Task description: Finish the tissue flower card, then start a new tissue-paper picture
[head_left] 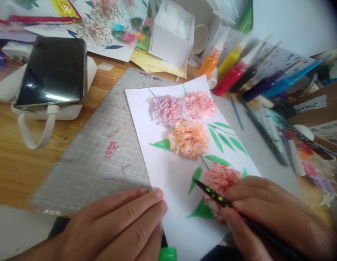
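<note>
My right hand [268, 214] grips a black felt-tip marker [217, 197] with small yellow and green marks. Its tip touches a green painted leaf [196, 179] on a white sheet of paper [171, 188]. Ruffled paper flowers stand out from the sheet: a purple one [168, 108], a pink one [199, 105], an orange one [188, 139] and a red one [222, 177], partly behind my right hand. Across the paper's left edge my left hand [122, 224] lies with fingers stretched out. A green cap-like piece [167, 253] shows beside it at the bottom.
Beneath the sheet is a grey cutting mat [103, 159] on a wooden table [10, 156]. A phone [52, 72] with a white cable lies at left. Paint bottles [230, 78], a white tissue-filled box [171, 32] and several pens [266, 134] stand or lie behind and to the right.
</note>
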Action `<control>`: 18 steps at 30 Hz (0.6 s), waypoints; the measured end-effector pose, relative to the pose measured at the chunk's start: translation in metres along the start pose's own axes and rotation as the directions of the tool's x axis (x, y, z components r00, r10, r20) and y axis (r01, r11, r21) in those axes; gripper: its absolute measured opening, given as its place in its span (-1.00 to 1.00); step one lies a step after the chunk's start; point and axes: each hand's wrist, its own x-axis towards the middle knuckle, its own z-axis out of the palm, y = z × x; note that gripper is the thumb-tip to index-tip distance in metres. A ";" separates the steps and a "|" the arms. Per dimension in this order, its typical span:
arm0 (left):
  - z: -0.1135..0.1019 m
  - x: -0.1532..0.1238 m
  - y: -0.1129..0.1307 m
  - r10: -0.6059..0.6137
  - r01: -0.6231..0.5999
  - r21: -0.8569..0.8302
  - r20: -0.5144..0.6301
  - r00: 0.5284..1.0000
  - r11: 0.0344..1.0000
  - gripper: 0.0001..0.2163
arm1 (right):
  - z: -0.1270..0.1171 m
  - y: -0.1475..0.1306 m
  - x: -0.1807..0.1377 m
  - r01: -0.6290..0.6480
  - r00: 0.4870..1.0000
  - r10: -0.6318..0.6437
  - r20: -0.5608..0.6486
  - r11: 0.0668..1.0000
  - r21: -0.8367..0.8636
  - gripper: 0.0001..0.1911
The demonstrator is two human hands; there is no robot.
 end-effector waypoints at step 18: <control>0.001 0.005 0.011 -0.164 0.160 -0.061 -0.066 0.984 0.985 -0.83 | 0.012 -0.018 0.003 -0.015 0.996 0.022 -0.089 0.997 0.078 -0.86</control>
